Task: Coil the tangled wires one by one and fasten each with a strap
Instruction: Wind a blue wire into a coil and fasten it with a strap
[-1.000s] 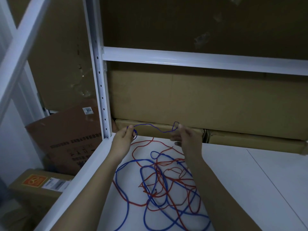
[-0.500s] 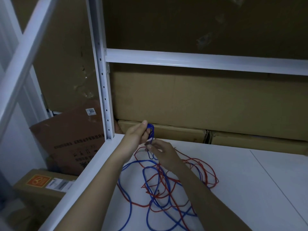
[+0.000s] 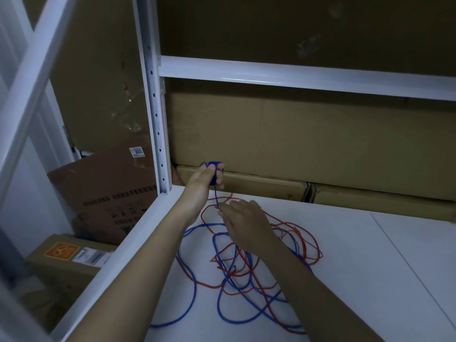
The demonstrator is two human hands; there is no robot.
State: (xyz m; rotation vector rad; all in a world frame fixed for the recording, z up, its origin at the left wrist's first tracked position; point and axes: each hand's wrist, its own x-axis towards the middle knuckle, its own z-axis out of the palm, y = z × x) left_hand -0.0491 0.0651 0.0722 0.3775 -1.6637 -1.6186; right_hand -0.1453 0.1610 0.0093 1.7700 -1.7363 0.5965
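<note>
Two wires lie tangled on the white shelf (image 3: 357, 255) in front of you. At far left, cardboard boxes (image 3: 103, 193) sit beyond the shelf's edge, beside the white upright post (image 3: 154, 114). Your left hand (image 3: 203, 183) is raised near the post, fingers curled round a small coil of the blue wire (image 3: 192, 292). One blue strand drops from that coil to your right hand (image 3: 244, 225), whose fingertips pinch it just above the shelf. Beneath and right of that hand, the red wire (image 3: 311, 240) loops through the blue.
</note>
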